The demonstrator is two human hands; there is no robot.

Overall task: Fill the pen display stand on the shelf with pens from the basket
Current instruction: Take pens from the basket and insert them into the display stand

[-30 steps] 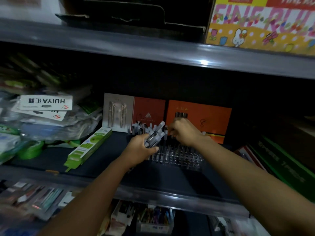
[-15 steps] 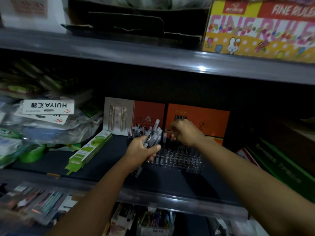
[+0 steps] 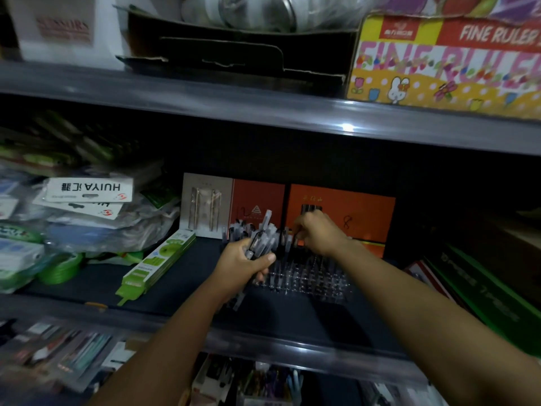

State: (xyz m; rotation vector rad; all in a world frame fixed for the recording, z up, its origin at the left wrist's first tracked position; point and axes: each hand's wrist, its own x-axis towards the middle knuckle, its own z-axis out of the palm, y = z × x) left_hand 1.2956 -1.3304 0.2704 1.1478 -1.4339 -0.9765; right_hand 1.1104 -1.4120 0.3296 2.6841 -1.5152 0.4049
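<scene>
Two hands work over the clear pen display stand (image 3: pixel 304 276) on the shelf (image 3: pixel 292 344): left hand (image 3: pixel 244 263) grips a bundle of pens (image 3: pixel 263 238) as supply, right hand (image 3: pixel 317 232) pinches one pen into a back-row slot; basket unseen.

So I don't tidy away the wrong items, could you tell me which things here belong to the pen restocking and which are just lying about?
In use: bundle of pens, left hand, right hand, pen display stand.
Lying about: green packet, orange boxes, ruler box.
</scene>
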